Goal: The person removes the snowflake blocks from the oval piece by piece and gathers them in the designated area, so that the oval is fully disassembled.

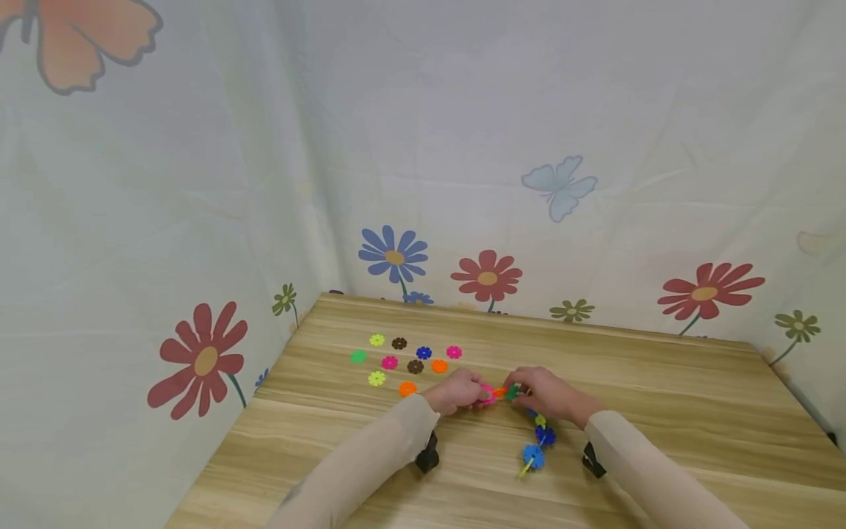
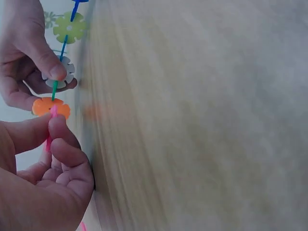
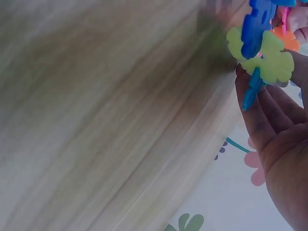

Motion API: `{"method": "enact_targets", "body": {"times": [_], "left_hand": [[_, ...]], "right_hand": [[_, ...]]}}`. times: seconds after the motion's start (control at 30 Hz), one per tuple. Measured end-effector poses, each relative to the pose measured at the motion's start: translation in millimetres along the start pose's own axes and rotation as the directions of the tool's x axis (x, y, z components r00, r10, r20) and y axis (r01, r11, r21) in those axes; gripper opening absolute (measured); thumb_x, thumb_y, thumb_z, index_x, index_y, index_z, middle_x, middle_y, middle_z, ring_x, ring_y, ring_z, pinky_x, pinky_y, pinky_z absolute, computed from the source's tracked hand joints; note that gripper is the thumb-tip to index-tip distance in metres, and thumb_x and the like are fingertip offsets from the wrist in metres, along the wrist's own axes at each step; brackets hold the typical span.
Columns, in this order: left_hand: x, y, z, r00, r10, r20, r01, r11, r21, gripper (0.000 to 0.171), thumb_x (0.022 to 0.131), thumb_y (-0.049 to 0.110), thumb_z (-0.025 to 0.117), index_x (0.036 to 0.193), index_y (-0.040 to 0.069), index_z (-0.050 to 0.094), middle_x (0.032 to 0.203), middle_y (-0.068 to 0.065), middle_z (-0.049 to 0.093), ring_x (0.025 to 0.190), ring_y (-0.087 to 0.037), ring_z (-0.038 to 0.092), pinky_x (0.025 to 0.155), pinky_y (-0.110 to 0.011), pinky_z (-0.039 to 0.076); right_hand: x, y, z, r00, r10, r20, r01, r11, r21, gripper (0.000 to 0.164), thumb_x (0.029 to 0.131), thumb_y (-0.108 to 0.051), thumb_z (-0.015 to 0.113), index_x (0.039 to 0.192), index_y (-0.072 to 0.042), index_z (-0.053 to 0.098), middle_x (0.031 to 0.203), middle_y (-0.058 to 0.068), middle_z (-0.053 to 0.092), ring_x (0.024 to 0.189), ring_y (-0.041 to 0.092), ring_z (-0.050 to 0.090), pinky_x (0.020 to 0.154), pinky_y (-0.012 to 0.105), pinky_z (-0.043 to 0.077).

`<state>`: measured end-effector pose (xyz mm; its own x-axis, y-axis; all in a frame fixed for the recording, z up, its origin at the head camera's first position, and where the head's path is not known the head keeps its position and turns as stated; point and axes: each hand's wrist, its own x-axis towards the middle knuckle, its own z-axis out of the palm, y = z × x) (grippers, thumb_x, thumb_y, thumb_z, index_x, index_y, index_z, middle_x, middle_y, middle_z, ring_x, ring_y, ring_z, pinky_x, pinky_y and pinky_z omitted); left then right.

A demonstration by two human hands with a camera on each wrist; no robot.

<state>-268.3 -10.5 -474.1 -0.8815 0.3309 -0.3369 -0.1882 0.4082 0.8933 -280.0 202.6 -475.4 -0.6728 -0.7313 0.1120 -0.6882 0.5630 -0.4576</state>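
Observation:
My left hand (image 1: 457,391) pinches a pink notched plastic disc (image 2: 53,112) between thumb and forefinger. The pink disc stands edge-on against an orange disc (image 2: 40,106), which ends a chain of interlocked flower-shaped discs. Just past it in the chain come a green disc (image 1: 512,393) and a whitish disc (image 2: 69,72). My right hand (image 1: 545,393) grips the chain there, its thumb on the whitish disc. From the right hand the chain trails toward me through a yellow-green disc (image 3: 274,60), a dark blue disc (image 1: 545,436) and a light blue disc (image 1: 533,457).
Several loose discs lie to the left on the wooden table (image 1: 661,411), among them a green disc (image 1: 358,356), a brown disc (image 1: 415,366) and an orange disc (image 1: 407,389). A flower-printed curtain (image 1: 463,147) hangs behind the table and along its left side.

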Motion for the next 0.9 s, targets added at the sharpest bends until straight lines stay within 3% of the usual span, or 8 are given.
{"method": "enact_targets", "body": {"times": [0.13,0.27,0.37,0.63,0.9], "left_hand": [[2.4,-0.6,-0.6,1.000,-0.009,0.018,0.009,1.000,0.000,0.015,0.089,0.006,0.059,0.074,0.005,0.059,0.067,-0.004,0.059,0.056,-0.013,0.047,0.051,-0.022,0.037],[5.7,-1.3,-4.9,0.997,-0.014,0.077,0.017,0.999,-0.044,0.011,0.087,0.010,0.061,0.080,0.002,0.066,0.074,-0.007,0.064,0.060,-0.015,0.051,0.055,-0.022,0.040],[7.1,-2.4,-6.4,0.997,-0.009,0.082,0.015,0.997,-0.073,0.012,0.089,0.011,0.062,0.084,0.001,0.066,0.077,-0.007,0.065,0.062,-0.015,0.052,0.057,-0.022,0.042],[7.8,-4.9,-1.8,1.000,0.019,-0.003,-0.019,0.997,-0.080,0.008,0.088,0.009,0.065,0.090,0.001,0.064,0.079,-0.004,0.060,0.062,-0.015,0.048,0.057,-0.022,0.042],[8.5,-2.3,8.4,0.993,0.054,-0.107,-0.053,0.999,0.012,0.004,0.088,0.001,0.061,0.087,-0.002,0.061,0.079,-0.004,0.057,0.067,-0.014,0.049,0.059,-0.024,0.042]], "right_hand": [[-0.6,-2.0,-1.0,1.000,0.009,0.005,-0.009,1.000,-0.001,0.020,0.087,-0.011,0.069,0.106,-0.013,0.064,0.097,-0.004,0.061,0.082,0.011,0.058,0.070,0.029,0.049],[-0.8,-3.0,-3.1,1.000,0.017,-0.006,-0.017,1.000,0.003,0.019,0.086,-0.010,0.069,0.104,-0.013,0.064,0.097,-0.003,0.063,0.083,0.014,0.060,0.070,0.030,0.050],[-1.0,-2.4,-3.8,0.999,0.038,-0.001,-0.038,0.999,0.012,0.020,0.085,-0.010,0.070,0.104,-0.015,0.063,0.098,-0.003,0.063,0.083,0.014,0.060,0.070,0.030,0.050],[-2.1,-0.7,-2.9,0.999,0.045,0.014,-0.045,0.999,0.008,0.020,0.086,-0.012,0.070,0.105,-0.014,0.063,0.099,-0.004,0.062,0.083,0.011,0.059,0.071,0.030,0.049],[-3.1,-1.0,-4.4,1.000,0.011,0.002,-0.011,1.000,-0.013,0.019,0.086,-0.011,0.070,0.104,-0.013,0.064,0.096,-0.003,0.062,0.080,0.009,0.056,0.069,0.029,0.048]]}}
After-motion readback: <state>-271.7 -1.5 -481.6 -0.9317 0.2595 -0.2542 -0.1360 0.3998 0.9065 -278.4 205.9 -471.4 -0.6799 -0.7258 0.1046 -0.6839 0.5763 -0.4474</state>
